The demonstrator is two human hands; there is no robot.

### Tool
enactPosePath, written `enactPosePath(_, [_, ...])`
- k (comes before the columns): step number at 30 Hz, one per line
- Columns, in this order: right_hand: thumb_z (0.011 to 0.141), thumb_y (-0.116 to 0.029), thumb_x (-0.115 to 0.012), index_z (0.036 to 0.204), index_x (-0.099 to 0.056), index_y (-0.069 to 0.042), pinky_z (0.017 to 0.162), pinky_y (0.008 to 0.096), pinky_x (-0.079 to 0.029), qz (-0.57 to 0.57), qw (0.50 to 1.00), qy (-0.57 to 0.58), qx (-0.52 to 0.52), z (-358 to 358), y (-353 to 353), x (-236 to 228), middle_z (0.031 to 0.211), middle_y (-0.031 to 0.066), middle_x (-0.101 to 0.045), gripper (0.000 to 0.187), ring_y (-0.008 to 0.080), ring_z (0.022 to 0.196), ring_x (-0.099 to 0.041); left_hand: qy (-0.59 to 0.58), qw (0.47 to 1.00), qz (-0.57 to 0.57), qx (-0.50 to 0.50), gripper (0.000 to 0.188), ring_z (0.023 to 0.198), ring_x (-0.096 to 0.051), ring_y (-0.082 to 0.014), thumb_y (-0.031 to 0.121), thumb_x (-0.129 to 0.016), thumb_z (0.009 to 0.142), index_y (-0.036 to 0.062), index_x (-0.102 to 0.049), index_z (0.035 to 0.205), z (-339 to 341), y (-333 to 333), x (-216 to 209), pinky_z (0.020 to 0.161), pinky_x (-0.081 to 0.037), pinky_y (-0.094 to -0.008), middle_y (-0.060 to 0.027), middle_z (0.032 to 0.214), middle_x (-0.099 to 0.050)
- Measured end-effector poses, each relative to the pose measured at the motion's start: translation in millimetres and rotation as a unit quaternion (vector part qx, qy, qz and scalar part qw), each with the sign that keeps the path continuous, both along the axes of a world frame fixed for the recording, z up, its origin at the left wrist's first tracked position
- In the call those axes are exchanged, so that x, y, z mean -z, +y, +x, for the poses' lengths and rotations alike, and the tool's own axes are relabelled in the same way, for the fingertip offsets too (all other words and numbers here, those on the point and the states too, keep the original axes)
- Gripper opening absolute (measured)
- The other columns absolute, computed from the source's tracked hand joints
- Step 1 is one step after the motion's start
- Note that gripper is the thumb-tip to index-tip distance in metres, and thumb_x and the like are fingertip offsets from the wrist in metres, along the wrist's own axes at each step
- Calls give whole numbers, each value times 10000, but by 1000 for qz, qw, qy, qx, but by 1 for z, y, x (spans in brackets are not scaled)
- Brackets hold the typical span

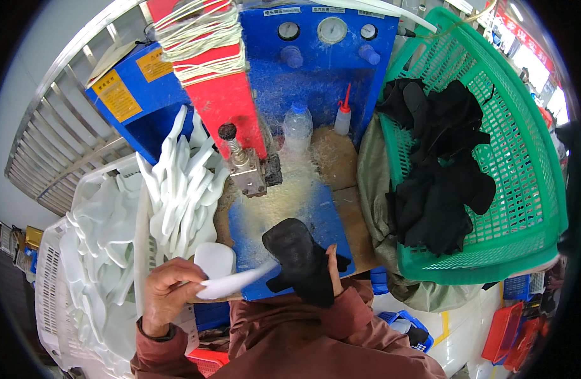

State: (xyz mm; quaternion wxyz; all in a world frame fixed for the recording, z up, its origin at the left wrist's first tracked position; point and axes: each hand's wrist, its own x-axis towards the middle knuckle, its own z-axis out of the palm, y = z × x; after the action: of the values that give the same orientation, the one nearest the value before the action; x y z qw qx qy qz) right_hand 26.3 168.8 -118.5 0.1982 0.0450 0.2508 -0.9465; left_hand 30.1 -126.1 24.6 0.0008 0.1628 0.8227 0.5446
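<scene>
My left hand (166, 292) pinches one end of a thin, curved white foam-like pad (235, 283), which is seen nearly edge-on. The pad's other end reaches right, to the edge of a black fabric piece (298, 260). My right hand (334, 270) holds that piece by its right side, with most of its fingers hidden under it. The fabric has a rounded top and side tabs, and it hangs over the front of a blue work board (331, 222). Another white pad (215, 260) lies beside my left fingers.
A red machine arm (224, 95) wound with cord ends in a metal nozzle block (247, 177) above the board. White pads (183, 183) pile up at left, near a white basket (48, 297). A green basket (518, 189) at right holds black fabric pieces (443, 196). Two bottles (297, 128) stand behind.
</scene>
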Motion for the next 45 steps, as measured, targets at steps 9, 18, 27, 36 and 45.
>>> enactPosePath(9, [1021, -724, -255, 1577, -337, -57, 1125, 408, -448, 9, 999, -10, -48, 14, 10, -13, 1522, 144, -494, 872, 279, 1365, -525, 1, 999, 39, 16, 119, 805, -618, -126, -46, -777, 845, 4, -748, 949, -50, 103, 37, 682, -475, -252, -56, 924, -686])
enactPosePath(18, [1064, -653, -247, 1579, -334, -53, 1137, 425, -426, 85, 996, -2, -25, 19, 11, -12, 1529, 133, -482, 796, 275, 1359, -516, 20, 999, -18, -38, 160, 818, -648, -156, -2, -787, 851, 8, -764, 1009, -58, 116, 58, 712, -511, -268, -65, 921, -692])
enactPosePath(27, [1102, -565, -242, 1549, -388, -9, 1155, 393, -397, 119, 993, 0, -11, 21, 8, 3, 1521, 125, -491, 728, 246, 1365, -505, 25, 998, -52, -24, 202, 820, -650, -187, 26, -781, 856, 10, -753, 1055, -61, 114, 65, 728, -516, -287, -93, 911, -674])
enactPosePath(36, [1106, -556, -207, 1561, -372, -13, 1167, 379, -382, 153, 988, 26, 1, 12, 8, 26, 1527, 115, -489, 727, 236, 1376, -501, 154, 972, -144, -106, 231, 1073, -646, -327, 14, -755, 838, 10, -743, 1068, -54, 131, 62, 897, -523, -386, -157, 1217, -649])
enactPosePath(45, [1062, -666, -200, 1563, -377, -46, 1146, 428, -433, 136, 991, -5, -11, 14, 11, 3, 1486, 160, -518, 817, 298, 1360, -523, 270, 928, -255, 34, 287, 1401, -436, -404, 86, -669, 829, 125, -759, 1099, 31, 164, 56, 1121, -365, -608, -129, 1466, -537])
